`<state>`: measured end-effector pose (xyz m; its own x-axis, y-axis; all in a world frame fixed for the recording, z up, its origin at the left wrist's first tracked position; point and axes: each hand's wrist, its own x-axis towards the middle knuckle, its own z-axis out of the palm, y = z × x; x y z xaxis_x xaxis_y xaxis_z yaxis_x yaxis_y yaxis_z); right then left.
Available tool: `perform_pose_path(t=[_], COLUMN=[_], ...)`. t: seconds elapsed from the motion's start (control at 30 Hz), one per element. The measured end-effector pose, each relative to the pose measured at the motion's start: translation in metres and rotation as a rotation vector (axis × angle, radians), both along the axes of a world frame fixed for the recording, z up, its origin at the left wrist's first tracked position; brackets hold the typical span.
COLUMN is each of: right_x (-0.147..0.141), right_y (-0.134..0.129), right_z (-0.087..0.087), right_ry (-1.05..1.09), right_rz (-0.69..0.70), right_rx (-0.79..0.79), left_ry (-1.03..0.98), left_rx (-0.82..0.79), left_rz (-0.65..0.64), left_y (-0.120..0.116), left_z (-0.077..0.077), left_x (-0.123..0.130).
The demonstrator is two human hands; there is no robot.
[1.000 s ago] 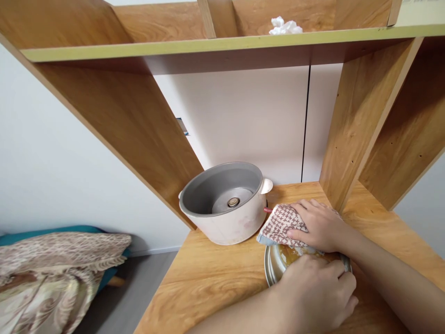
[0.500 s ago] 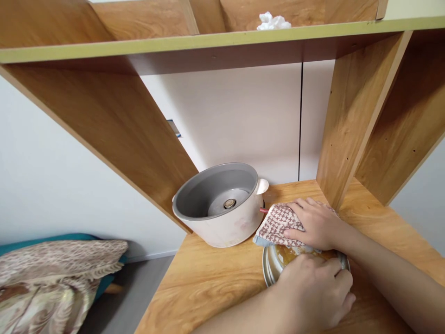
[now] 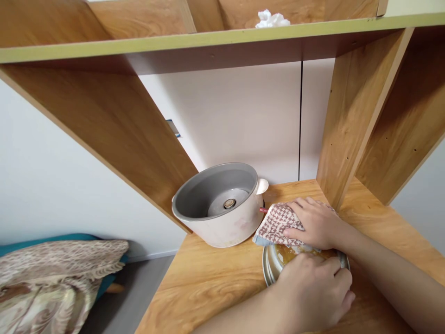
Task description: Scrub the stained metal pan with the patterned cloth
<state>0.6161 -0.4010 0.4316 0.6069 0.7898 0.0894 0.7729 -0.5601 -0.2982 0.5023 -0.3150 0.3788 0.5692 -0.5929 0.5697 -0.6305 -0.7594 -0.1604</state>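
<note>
On the wooden desktop lies a round metal pot point(image 3: 271, 268), apparently upside down, with brown, patchy staining on its upper face. Over its far side is a brown-and-white patterned cloth point(image 3: 277, 224) with a small red tag. My right hand point(image 3: 314, 223) presses on this cloth, fingers bent over it and thumb toward the left. Nearer to me, my left hand point(image 3: 314, 290) is closed in a fist against the pot's stained face; whatever its fingers hold is hidden. Just left of the pot stands a white rice cooker body point(image 3: 225, 229), lidless, its grey interior showing a round centre piece.
A yellow-edged shelf point(image 3: 212, 39) crosses above the desktop, with crumpled white tissue point(image 3: 272, 19) on it. Wooden uprights stand at the left point(image 3: 104, 125) and right point(image 3: 358, 116). A patterned blanket point(image 3: 59, 278) covers a teal seat at lower left, beside the grey floor.
Both hands, the cloth and the pot stay practically in place. The view has shifted very slightly.
</note>
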Motion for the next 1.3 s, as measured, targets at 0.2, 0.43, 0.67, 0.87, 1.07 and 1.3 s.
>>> perform_pose_path(t=[0.2,0.43,0.67,0.87,1.07,1.3], right_x=[-0.0003,0.0001,0.0004,0.0007,0.0018,0.0008], right_y=[0.0004,0.0009,0.0007,0.0003,-0.0004,0.0], right_z=[-0.0009,-0.0011,-0.0007,-0.0037,-0.0087,-0.0094], right_ry=[0.005,0.0,0.001,-0.03,-0.068,-0.096], right_rz=[-0.006,-0.001,-0.001,0.002,0.014,0.02], right_rx=[0.007,0.015,0.008,0.013,0.02,0.008], left_ry=[0.033,-0.033,-0.043,-0.054,-0.032,-0.009], left_rx=[0.051,-0.041,-0.05,-0.061,-0.045,-0.047], left_rz=[0.002,0.0,-0.006,-0.008,-0.002,-0.036], left_y=[0.0011,0.0006,0.0008,0.0001,-0.0006,0.0001], left_z=[-0.0024,-0.0011,-0.0014,-0.0027,-0.0037,-0.0019], left_x=[-0.0008,-0.0002,0.0006,-0.0006,-0.0013,-0.0018])
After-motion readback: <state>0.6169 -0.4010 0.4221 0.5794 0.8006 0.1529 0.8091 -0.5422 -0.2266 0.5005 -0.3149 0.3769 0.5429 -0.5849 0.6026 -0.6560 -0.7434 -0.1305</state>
